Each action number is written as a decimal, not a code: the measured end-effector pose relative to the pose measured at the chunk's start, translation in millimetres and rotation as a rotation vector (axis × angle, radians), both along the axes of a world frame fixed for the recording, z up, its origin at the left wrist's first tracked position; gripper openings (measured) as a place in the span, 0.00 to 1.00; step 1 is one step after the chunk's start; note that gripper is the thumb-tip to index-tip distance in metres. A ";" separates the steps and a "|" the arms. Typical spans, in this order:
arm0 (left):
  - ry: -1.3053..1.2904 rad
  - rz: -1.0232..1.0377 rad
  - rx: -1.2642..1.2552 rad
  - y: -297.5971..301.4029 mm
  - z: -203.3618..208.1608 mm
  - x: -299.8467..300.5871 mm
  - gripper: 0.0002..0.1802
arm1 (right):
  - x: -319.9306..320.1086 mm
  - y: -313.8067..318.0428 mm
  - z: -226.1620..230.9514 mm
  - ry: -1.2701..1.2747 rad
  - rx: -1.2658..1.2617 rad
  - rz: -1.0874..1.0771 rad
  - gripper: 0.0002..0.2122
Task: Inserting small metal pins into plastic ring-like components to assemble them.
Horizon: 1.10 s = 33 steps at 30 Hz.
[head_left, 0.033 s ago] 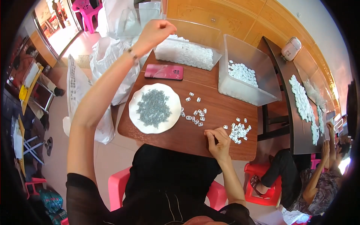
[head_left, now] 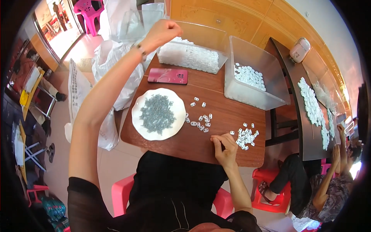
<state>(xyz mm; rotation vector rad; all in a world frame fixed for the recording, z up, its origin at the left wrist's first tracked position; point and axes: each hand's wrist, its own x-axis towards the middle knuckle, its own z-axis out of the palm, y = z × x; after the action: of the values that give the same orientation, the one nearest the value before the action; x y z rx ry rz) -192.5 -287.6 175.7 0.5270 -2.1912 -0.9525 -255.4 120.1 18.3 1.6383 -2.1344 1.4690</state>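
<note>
My left hand [head_left: 165,32] is raised over the left corner of a clear plastic bin [head_left: 222,63] filled with white oval pieces [head_left: 189,56]. Its fingers are curled closed, and whatever they hold is hidden. Near the front edge of the brown table [head_left: 181,145] rests my right hand [head_left: 225,150], thumb and fingers pinched together; I cannot make out anything in them. Just right of it lies a pile of small white two-holed pieces [head_left: 245,137]. More white two-holed pieces [head_left: 201,120] are scattered between that hand and a white scalloped plate [head_left: 178,125] heaped with thin grey pins [head_left: 157,114].
A pink phone [head_left: 167,76] lies behind the plate. A second clear bin [head_left: 251,98] with white pieces stands at the back right. White bags [head_left: 112,73] crowd the left side. Another person [head_left: 324,193] sits right, by a dark table [head_left: 309,147] bearing white pieces.
</note>
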 end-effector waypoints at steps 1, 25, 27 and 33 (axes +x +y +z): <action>-0.238 0.015 -0.095 -29.8 -1.1 -21.8 0.14 | 0.3 -0.2 -0.5 0.012 0.006 0.013 0.02; -1.344 -0.204 0.074 -86.1 -63.4 -139.4 0.48 | -14.7 -3.8 -2.6 -0.125 0.068 0.090 0.06; -1.347 -0.195 0.005 -86.4 -69.2 -144.0 0.47 | -15.9 -2.4 -3.4 -0.126 0.076 0.086 0.06; -1.277 -0.192 -0.183 -100.9 -78.6 -141.4 0.39 | -14.2 -4.8 -3.3 -0.117 0.075 0.096 0.06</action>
<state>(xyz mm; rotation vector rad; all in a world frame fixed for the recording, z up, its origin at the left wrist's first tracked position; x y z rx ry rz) -333.9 -388.5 97.1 1.0290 -3.4543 -0.4848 -269.6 115.2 15.1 1.7446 -2.2266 1.5666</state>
